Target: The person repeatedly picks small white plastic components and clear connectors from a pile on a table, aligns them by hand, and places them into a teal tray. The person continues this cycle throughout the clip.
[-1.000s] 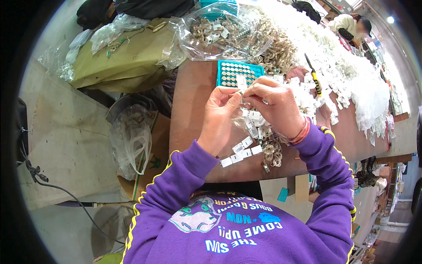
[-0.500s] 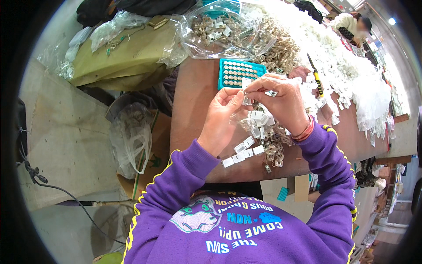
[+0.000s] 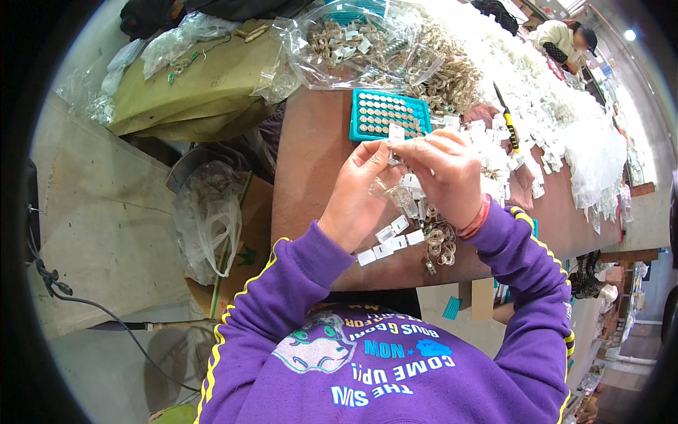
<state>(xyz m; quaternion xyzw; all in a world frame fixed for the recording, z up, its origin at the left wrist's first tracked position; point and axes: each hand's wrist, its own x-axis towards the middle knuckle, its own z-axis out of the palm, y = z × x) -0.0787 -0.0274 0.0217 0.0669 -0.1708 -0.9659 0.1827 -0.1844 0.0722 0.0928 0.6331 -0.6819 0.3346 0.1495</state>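
Observation:
In front of me, the fingertips of my left hand [image 3: 357, 194] and my right hand [image 3: 446, 177] meet in a pinch. What sits between them is small and mostly covered by the fingers. A loop of thin clear wire [image 3: 381, 188] hangs below the left fingers. Just above the fingertips shows a small white plastic piece [image 3: 396, 132], overlapping the near edge of a teal tray [image 3: 355, 126]; whether it is held I cannot tell. Rows of round silver button cells [image 3: 381, 106] fill the tray. Under my hands lie several small white cases [image 3: 392, 244] and coiled clear wires [image 3: 442, 244].
A clear plastic bag [image 3: 332, 49] of wired pieces lies at the back, beside a large heap of white pieces [image 3: 558, 106]. A yellow-and-black cutter [image 3: 510, 131] rests right of the tray. Left stands a carton with a plastic bag [image 3: 208, 219]. Another person [image 3: 558, 39] is far right.
My right hand has dropped slightly and turned, its wrist shifting left and down. My left hand stays nearly in place, fingertips still together with the right's.

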